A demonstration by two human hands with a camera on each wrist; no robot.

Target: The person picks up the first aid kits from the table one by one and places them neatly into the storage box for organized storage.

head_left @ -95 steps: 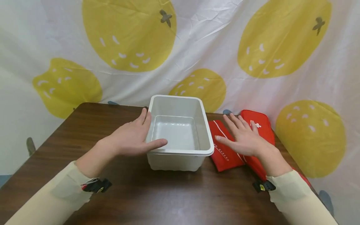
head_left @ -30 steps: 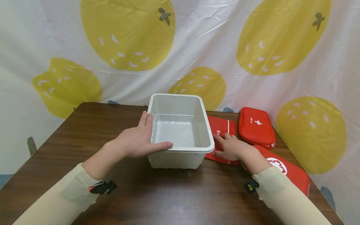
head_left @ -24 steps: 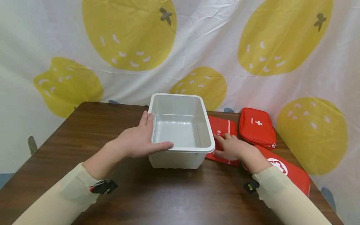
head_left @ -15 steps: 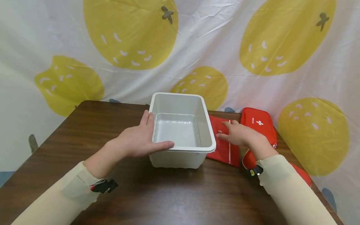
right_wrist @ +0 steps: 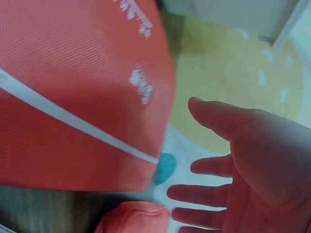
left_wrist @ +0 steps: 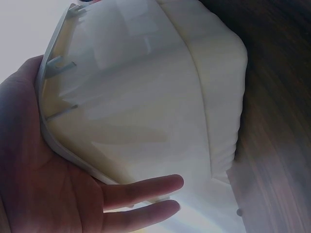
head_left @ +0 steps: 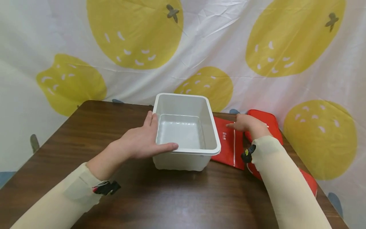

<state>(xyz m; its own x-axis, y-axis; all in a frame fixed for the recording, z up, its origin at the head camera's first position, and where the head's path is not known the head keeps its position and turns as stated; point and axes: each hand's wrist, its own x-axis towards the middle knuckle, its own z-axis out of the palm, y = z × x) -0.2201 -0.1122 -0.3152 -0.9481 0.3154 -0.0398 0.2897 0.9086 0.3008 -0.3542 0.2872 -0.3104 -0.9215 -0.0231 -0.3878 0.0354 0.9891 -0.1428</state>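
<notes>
A white plastic bin (head_left: 183, 162) stands on the table, slightly right of centre in the head view. My left hand (head_left: 140, 140) rests at its near left corner, thumb along the near rim and fingers straight against the outer left wall. In the left wrist view, the palm meets the rim and two fingers (left_wrist: 146, 189) reach along the wall. A flat red pouch (head_left: 224, 143) with a white stripe lies right of the bin. My right hand (head_left: 247, 124) is at the pouch's far right side. Its fingers (right_wrist: 199, 195) are extended and hold nothing in the right wrist view.
Behind the right hand lies a red first-aid bag (head_left: 273, 122), partly covered. Another red case (head_left: 310, 183) shows under and beside the right forearm. A lemon-print cloth (head_left: 200, 41) hangs behind the brown table (head_left: 183, 200).
Over the last second my right hand has moved from the pouch's near middle to its far right edge. The pouch has turned since the oldest frame. My left hand has settled on the bin.
</notes>
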